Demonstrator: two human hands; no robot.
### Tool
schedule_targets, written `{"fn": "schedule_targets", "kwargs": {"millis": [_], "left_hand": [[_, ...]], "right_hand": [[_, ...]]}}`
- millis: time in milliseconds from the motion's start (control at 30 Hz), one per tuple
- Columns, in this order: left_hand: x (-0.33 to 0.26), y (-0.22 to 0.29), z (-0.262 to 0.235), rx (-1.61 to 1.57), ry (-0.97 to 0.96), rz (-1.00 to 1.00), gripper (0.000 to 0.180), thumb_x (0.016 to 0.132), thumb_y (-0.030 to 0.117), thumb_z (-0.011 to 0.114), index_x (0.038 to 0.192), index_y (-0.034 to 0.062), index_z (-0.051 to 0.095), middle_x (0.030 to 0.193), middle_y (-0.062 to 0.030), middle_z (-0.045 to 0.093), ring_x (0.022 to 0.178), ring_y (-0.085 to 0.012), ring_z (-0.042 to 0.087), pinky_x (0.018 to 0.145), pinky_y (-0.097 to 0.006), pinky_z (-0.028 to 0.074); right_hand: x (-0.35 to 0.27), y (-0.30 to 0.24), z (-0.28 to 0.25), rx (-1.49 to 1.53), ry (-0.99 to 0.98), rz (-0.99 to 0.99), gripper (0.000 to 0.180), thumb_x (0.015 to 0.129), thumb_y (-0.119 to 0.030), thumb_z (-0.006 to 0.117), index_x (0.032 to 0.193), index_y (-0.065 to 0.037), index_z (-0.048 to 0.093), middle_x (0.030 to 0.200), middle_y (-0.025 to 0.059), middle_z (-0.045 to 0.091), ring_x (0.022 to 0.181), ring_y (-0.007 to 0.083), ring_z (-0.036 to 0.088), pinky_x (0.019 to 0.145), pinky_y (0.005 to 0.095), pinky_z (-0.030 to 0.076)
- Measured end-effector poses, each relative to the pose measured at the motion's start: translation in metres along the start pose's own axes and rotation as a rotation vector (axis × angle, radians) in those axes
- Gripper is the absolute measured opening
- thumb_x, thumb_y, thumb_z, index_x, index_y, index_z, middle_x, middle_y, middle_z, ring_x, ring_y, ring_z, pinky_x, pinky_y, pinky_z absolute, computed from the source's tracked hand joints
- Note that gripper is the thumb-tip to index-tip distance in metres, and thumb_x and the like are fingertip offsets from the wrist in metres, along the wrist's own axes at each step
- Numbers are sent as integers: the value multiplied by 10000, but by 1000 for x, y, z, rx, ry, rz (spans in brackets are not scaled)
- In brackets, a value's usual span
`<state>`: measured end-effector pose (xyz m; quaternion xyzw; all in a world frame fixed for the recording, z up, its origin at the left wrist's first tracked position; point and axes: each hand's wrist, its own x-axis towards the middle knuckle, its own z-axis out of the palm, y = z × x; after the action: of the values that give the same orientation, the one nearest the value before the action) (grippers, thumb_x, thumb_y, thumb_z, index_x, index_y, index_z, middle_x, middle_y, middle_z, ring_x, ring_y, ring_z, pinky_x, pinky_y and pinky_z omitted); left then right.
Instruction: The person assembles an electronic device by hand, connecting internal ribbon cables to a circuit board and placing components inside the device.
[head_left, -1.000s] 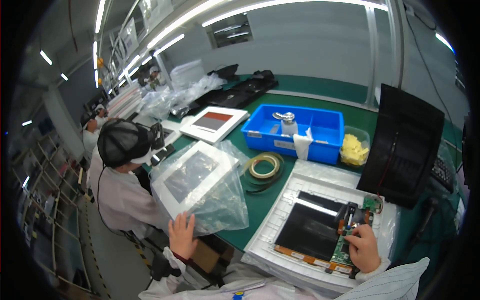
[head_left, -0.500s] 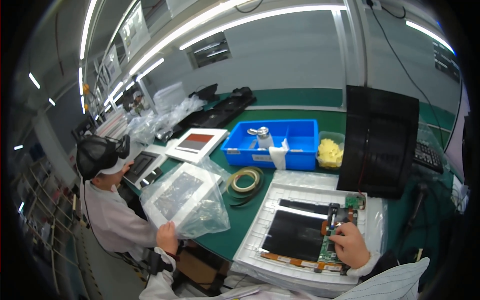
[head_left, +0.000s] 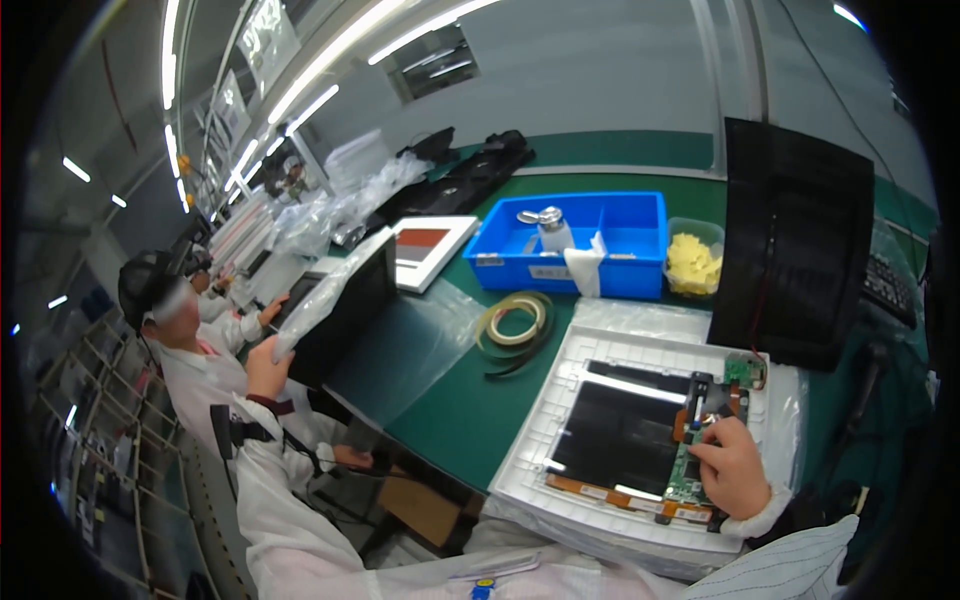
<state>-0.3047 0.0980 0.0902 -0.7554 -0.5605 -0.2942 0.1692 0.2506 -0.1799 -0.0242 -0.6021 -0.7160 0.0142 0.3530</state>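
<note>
My left hand (head_left: 268,368) is closed on the near edge of a flat panel (head_left: 350,320), which stands tilted up on the table. Its dark face points right, and whitish plastic wrap shows along its upper left edge. Over a white housing (head_left: 545,440) at the right, my right hand (head_left: 735,468) hovers with thumb and fingers pinched together at a green circuit board (head_left: 684,478). Whatever lies between those fingertips is hidden. Beside the board in the housing are a black screen sheet (head_left: 620,440) and orange flat cables (head_left: 590,491).
A blue divided bin (head_left: 520,275) holds a pump bottle (head_left: 552,232). Tape rolls (head_left: 515,322), a tub of yellow pieces (head_left: 693,264) and an upright black panel (head_left: 790,250) stand nearby. Clear plastic film (head_left: 425,345) covers the table left of centre. A co-worker (head_left: 190,360) sits at the left.
My left hand has moved up and left, raising the wrapped panel from flat to tilted, its dark side now showing. My right hand stays at the circuit board. The view has shifted.
</note>
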Motion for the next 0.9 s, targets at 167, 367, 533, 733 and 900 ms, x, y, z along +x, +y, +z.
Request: {"fn": "schedule_targets", "kwargs": {"millis": [167,367,533,733,900], "left_hand": [[8,-13,1,-4,-22,4,268,665,134,667,906,33,610,793,-195,606,791,-369,586,682,-396,454],[0,6,-8,9,-65,-9,272,671,147,665,909,26,608,797,-202,605,795,-372,584,684,-391,456],[-39,49,16,45,-43,89,240,654,87,612,881,12,603,769,-182,597,759,-370,562,678,-423,446],[-112,96,63,165,-131,155,397,598,32,607,989,2,545,913,-157,581,832,-334,537,719,-410,446],[-124,98,77,172,-179,229,439,582,77,645,1000,4,532,968,-136,583,867,-300,540,723,-384,460]], "right_hand": [[-2,0,0,-10,-4,15,171,596,85,571,741,8,621,788,126,499,778,287,486,684,359,411],[1,-4,-1,-3,-21,32,142,616,64,577,742,17,623,770,120,497,771,278,486,706,361,411],[0,-5,-4,-14,-19,52,166,604,77,571,748,14,625,780,125,498,771,283,486,694,361,411],[1,-3,-1,-6,-25,55,153,614,63,572,750,19,627,765,121,496,762,279,486,697,360,410],[2,-5,-1,-19,-19,60,155,612,63,569,747,16,627,764,119,498,760,280,487,693,360,412]]}}
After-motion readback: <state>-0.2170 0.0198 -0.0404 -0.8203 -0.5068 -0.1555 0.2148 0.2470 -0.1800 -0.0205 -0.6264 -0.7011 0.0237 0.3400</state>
